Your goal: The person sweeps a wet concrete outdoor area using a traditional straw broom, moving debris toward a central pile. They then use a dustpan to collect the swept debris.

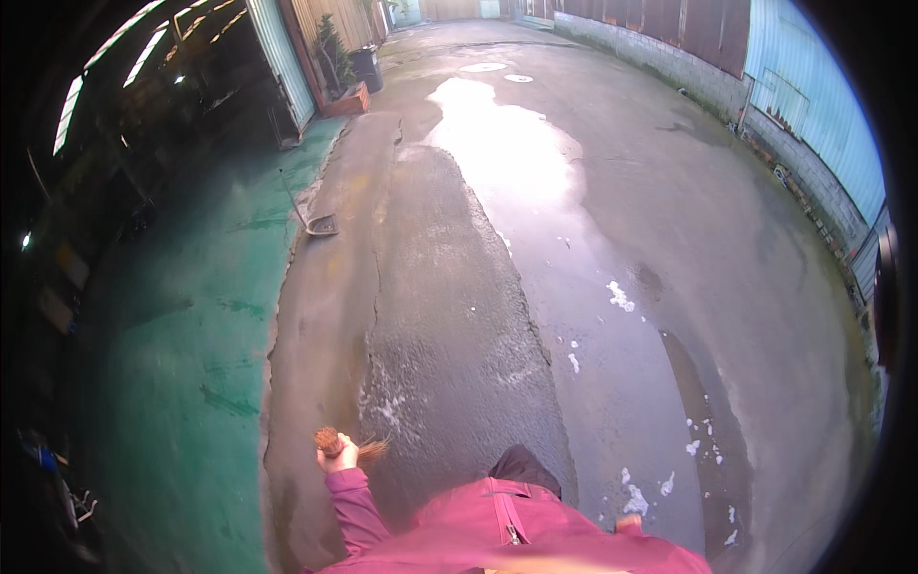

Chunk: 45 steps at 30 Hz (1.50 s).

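Note:
My left hand (pixel 339 458), in a dark pink sleeve, is closed around a brown hand brush (pixel 328 441) of stiff bristle-like fibres. Its thick, blunt end points up and left, and loose thin strands stick out to the right of my fingers. Beside the right side of my pink jacket (pixel 564 526), only a small part of my right hand (pixel 628 523) shows; its fingers and anything in them are hidden. A dark long-handled dustpan (pixel 321 226) stands farther ahead on the left, at the edge of the green floor, out of reach of both hands.
Wet grey concrete (pixel 449 316) runs ahead, with a bright puddle (pixel 507 153) and white foam patches (pixel 620 296) on the right. Green floor (pixel 182 364) leads into a dark shed on the left. A potted plant (pixel 332 57) and dark bin (pixel 366 69) stand by its wall.

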{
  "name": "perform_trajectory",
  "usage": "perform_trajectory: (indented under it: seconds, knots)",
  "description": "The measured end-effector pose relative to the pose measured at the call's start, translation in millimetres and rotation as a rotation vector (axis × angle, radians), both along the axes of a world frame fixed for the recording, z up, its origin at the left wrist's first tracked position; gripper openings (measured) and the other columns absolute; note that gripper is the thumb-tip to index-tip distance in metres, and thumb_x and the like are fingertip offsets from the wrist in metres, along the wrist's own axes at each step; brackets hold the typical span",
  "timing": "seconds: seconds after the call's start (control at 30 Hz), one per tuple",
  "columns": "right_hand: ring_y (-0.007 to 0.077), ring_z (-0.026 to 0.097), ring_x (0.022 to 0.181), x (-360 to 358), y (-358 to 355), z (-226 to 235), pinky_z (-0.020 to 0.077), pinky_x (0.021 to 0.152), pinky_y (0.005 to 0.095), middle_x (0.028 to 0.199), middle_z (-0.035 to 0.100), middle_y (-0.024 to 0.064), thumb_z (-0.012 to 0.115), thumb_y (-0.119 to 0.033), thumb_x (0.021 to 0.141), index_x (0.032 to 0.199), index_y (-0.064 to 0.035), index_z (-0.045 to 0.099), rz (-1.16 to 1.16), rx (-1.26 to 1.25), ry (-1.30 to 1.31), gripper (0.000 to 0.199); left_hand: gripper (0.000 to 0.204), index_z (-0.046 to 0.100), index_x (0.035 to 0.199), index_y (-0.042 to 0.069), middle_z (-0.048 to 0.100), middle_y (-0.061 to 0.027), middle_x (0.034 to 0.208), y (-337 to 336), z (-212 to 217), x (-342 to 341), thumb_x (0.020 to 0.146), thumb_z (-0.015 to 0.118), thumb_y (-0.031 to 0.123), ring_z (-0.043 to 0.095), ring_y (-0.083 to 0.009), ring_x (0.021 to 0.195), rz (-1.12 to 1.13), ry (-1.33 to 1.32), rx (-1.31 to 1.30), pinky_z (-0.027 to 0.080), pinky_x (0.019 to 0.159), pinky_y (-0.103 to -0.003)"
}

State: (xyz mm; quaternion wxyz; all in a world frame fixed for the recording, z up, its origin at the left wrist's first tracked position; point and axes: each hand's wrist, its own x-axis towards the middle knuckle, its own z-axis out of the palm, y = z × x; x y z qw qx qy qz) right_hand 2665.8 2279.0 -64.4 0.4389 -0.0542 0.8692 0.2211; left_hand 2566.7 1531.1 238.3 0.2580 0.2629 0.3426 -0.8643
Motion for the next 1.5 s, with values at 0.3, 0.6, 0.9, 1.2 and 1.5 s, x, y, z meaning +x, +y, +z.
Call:
perform_trajectory:
  seconds: [0.3, 0.6, 0.9, 1.2, 1.5]
  knots:
    - [0.0283, 0.057, 0.087, -179, -72, 23, 0.0449, 0.074, 0.0381, 0.092, 0.060, 0.0095, 0.052, -0.014, 0.073, 0.097, -0.0042, 0.053, -0.783, -0.266, 0.269, 0.027, 0.025, 0.048, 0.082, -0.001, 0.047, -0.0121, 0.068, -54, 17, -278, 0.060, 0.060, -0.002, 0.054, -0.0231, 0.055, 0.126, 0.209, 0.575, 0.051, 0.045, -0.036]
    - [0.0388, 0.048, 0.107, -882, -283, 155, 0.0386, 0.094, 0.0393, 0.112, 0.051, 0.0266, 0.054, -0.004, 0.065, 0.112, 0.0027, 0.046, -0.661, -0.932, 0.952, 0.048, 0.058, 0.023, 0.111, 0.003, 0.046, -0.0161, 0.073, -92, 58, -511, 0.066, 0.058, -0.005, 0.053, -0.0265, 0.052, 0.134, 0.294, 0.585, 0.050, 0.043, -0.039]
    - [0.0364, 0.049, 0.102, -1192, -507, 141, 0.0390, 0.091, 0.0416, 0.102, 0.053, 0.0227, 0.047, 0.002, 0.066, 0.117, -0.0037, 0.041, -0.277, -1.384, 0.955, 0.052, 0.035, 0.046, 0.087, 0.000, 0.048, -0.0116, 0.069, -221, 13, -773, 0.057, 0.064, 0.004, 0.052, -0.0226, 0.056, 0.149, 0.069, 0.544, 0.051, 0.044, -0.035]
    - [0.0387, 0.052, 0.090, -1030, -407, -1, 0.0407, 0.085, 0.0414, 0.101, 0.054, 0.0271, 0.048, -0.007, 0.067, 0.100, 0.0048, 0.047, -0.737, -0.553, 0.312, 0.035, 0.021, 0.052, 0.071, 0.002, 0.051, -0.0092, 0.068, -360, 20, -1015, 0.061, 0.064, 0.017, 0.053, -0.0184, 0.060, 0.118, -0.009, 0.191, 0.053, 0.054, -0.030]
    - [0.0356, 0.044, 0.110, -1311, -458, 4, 0.0346, 0.095, 0.0376, 0.118, 0.047, 0.0232, 0.046, -0.007, 0.074, 0.115, 0.0045, 0.042, -0.815, -0.484, 0.320, 0.043, 0.027, 0.049, 0.081, -0.001, 0.048, -0.0118, 0.067, -466, 48, -1254, 0.058, 0.062, 0.001, 0.054, -0.0225, 0.058, 0.273, 0.121, 0.476, 0.052, 0.045, -0.035]
